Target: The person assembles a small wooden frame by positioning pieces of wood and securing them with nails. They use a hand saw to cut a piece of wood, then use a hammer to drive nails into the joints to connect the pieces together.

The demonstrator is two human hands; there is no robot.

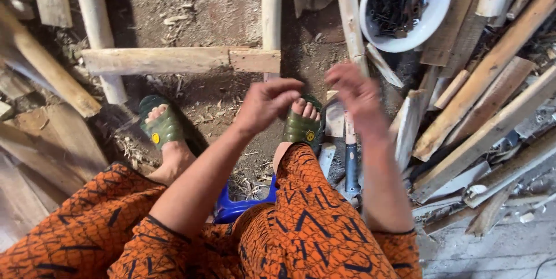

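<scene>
Hovering above hammer (351, 166): left hand (267, 104), right hand (359, 96), both grips loosely curled, holding nothing visible. Hammer just below right hand, beside green sandal (303, 125). White bowl of nails (405, 6) beyond hammer; wood slats (486, 111) right of hammer.

I am raising my left hand (267, 104) and right hand (360, 98), fingers curled, holding nothing, hovering above my green sandals (162, 124), hammer (351, 166) lying below, white bowl of nails (435, 1) sitting ahead.

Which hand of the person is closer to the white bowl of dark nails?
Right. The right hand is raised just below and left of the white bowl. The left hand is further left, above the foot in the green sandal.
</scene>
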